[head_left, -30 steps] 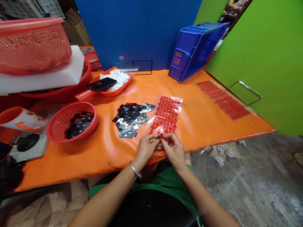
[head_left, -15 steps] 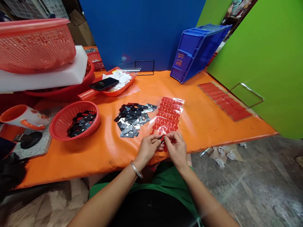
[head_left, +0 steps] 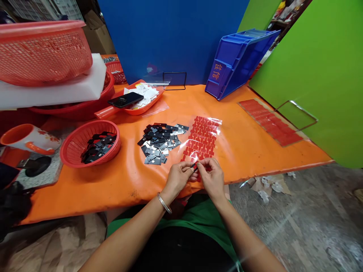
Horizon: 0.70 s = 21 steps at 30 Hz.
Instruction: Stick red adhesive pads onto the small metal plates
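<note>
My left hand [head_left: 179,176] is closed, its thumb and fingers pinching a small black plate [head_left: 194,166] near the table's front edge. Close beside it, my right hand [head_left: 211,176] is closed too, thumb and forefinger pressed at the upper end of that plate. Whether a bit of red sticker lies between these fingertips I cannot tell. Beneath and beyond both hands lies a clear sheet of red T-shaped stickers [head_left: 202,136], its near end partly covered by them. To the left of the sheet is a loose pile of black plates [head_left: 160,141], some shiny.
A red basket [head_left: 68,153] holding black pieces stands left, near a mug [head_left: 31,139]. Behind are a red scoop [head_left: 104,113] with paper slips and a phone [head_left: 126,99]. A blue bin [head_left: 227,64] leans at the back; another red sheet [head_left: 269,121] lies right.
Both hands stay almost in place, with the fingertips still together at the black plate. The view has shifted very slightly; the things on the table have not moved.
</note>
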Motion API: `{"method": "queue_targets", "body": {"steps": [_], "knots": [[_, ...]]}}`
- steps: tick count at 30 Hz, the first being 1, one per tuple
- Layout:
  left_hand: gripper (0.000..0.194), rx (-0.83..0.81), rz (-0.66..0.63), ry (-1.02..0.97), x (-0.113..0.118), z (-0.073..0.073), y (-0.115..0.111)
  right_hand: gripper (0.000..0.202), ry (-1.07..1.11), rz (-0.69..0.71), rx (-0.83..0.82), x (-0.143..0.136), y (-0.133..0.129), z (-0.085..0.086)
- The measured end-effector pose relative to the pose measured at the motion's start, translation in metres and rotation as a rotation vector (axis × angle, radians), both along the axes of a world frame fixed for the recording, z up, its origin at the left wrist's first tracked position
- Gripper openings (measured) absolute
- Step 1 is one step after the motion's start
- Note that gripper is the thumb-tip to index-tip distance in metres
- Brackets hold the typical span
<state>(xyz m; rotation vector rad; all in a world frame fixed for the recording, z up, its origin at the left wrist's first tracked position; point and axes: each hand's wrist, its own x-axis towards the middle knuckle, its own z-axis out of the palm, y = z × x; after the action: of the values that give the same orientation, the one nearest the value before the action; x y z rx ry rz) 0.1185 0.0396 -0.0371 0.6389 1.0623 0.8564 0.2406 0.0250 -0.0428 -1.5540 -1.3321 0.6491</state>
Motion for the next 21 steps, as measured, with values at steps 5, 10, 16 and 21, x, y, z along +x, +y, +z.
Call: {"method": "queue_targets", "body": {"steps": [5,10,16,21], "knots": [[0.012,-0.002,-0.001,-0.002,0.0004,-0.0014,-0.0007,0.012,0.025,-0.019,-0.023,-0.0013,0.0008,-0.0007],[0.013,0.001,0.027,-0.017,0.0017,-0.0028,-0.0019,0.014,0.112,-0.016,-0.105,-0.0022,0.0009,-0.0017],[0.014,0.008,0.043,0.000,0.0028,0.0015,-0.0036,0.016,0.198,-0.014,-0.134,-0.0016,0.0014,-0.0023],[0.017,0.011,0.041,-0.009,0.0024,0.0030,-0.0042,0.018,0.212,-0.030,-0.157,0.0013,0.0036,-0.0028]]}}
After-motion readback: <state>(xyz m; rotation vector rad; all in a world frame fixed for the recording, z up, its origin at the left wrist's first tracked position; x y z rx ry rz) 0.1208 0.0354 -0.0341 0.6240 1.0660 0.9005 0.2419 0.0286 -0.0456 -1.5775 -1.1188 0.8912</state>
